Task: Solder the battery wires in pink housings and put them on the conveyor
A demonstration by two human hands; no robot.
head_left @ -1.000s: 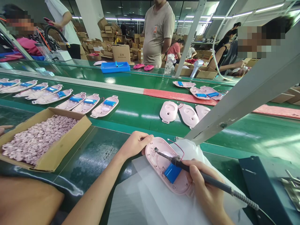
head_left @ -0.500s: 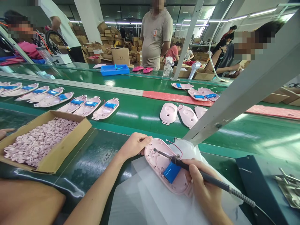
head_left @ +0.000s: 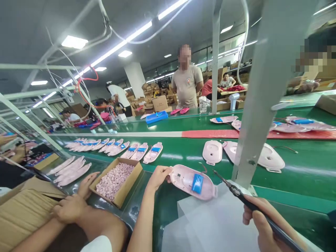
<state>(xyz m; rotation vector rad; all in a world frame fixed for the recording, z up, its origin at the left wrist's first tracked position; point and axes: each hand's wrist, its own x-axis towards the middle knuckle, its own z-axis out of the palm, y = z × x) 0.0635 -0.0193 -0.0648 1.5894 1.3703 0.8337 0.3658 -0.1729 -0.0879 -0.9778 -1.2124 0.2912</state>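
My left hand (head_left: 159,177) pinches the upper left end of a pale pink plastic housing (head_left: 181,180), which is raised and tilted above white sheets (head_left: 207,220). Inside the housing sit a blue battery pack (head_left: 197,183) and a small dark part, with a thin red wire at its upper edge. My right hand (head_left: 265,217) grips the dark handle of a soldering iron (head_left: 233,190). The iron's tip points up and left, to the right of the housing and apart from it.
A carton of small pink parts (head_left: 115,180) stands at left, beside a co-worker's hands (head_left: 70,206). Similar housings (head_left: 153,153) line the green conveyor (head_left: 181,150). A grey metal post (head_left: 252,140) rises at right. A person (head_left: 187,84) stands behind the belt.
The soldering iron has drawn away from inside the housing to the right. My left hand has lifted and turned the housing off the sheets. The view has swung up and left.
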